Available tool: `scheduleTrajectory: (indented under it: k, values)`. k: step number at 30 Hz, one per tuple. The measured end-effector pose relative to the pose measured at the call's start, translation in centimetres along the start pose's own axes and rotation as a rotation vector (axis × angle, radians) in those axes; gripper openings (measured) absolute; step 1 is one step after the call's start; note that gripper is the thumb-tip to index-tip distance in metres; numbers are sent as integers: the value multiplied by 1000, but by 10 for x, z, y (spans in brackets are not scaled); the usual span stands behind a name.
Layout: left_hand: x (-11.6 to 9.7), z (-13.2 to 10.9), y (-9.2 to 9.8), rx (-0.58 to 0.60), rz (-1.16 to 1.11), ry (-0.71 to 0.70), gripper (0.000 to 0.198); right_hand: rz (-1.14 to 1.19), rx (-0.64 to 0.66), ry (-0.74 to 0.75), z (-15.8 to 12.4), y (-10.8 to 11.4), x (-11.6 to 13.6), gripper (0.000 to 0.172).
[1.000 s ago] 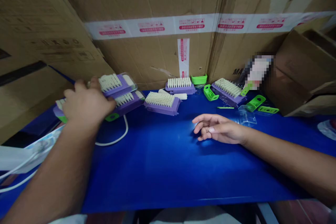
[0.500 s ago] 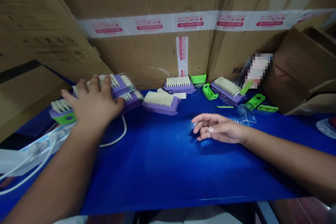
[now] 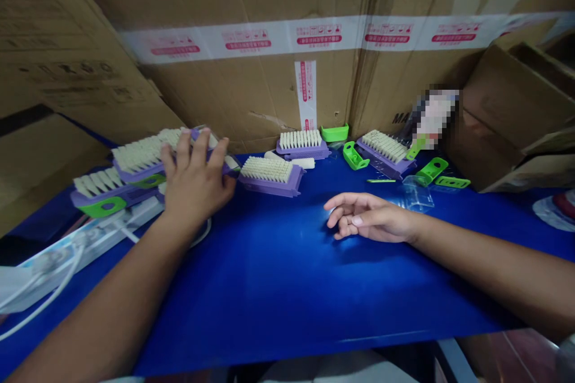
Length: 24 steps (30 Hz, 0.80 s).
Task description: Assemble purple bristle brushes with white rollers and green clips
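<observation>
My left hand [image 3: 194, 176] lies over the right end of a stack of purple scrub brushes with pale bristles, fingers spread. The upper brush [image 3: 139, 154] rests bristles up on a lower brush [image 3: 96, 185] with a green end piece [image 3: 102, 207]. Whether the fingers press on the brush or only hover, I cannot tell. My right hand [image 3: 371, 217] rests by the blue table's middle, palm turned sideways, fingers loosely bent and apart, holding nothing. Nearest to it are a clear plastic piece [image 3: 417, 194] and another purple brush [image 3: 272, 175].
More brushes [image 3: 300, 142] [image 3: 385, 148] stand along the back. Green plastic parts [image 3: 354, 157] [image 3: 432, 171] are scattered at the right. A white power strip [image 3: 90, 245] with cables lies at the left. Cardboard boxes [image 3: 251, 84] wall the back; an open carton [image 3: 507, 114] stands right.
My left hand has moved right along the stacked brushes, uncovering the bristles at their left. My right hand keeps its pose. The view has shifted slightly.
</observation>
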State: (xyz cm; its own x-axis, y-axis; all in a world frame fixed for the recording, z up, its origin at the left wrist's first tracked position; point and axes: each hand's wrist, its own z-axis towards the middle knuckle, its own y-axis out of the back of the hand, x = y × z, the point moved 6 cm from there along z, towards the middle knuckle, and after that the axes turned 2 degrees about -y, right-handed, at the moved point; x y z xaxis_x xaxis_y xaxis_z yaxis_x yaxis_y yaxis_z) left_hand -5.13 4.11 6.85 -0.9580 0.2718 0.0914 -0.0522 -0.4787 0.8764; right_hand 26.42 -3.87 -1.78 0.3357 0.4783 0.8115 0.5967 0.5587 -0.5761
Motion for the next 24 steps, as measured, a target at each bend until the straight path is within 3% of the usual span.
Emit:
scheduleTrajectory:
  k: [6, 10, 24]
  values:
    - [-14, -2, -37, 129, -111, -281, 81, -13, -1, 0, 0, 0, 0, 49]
    - [-22, -7, -52, 196, -123, -353, 78, -17, -2, -9, 0, 0, 0, 49]
    - [-28, -7, -52, 296, -207, -338, 78, -13, 10, -10, -2, 0, -1, 49]
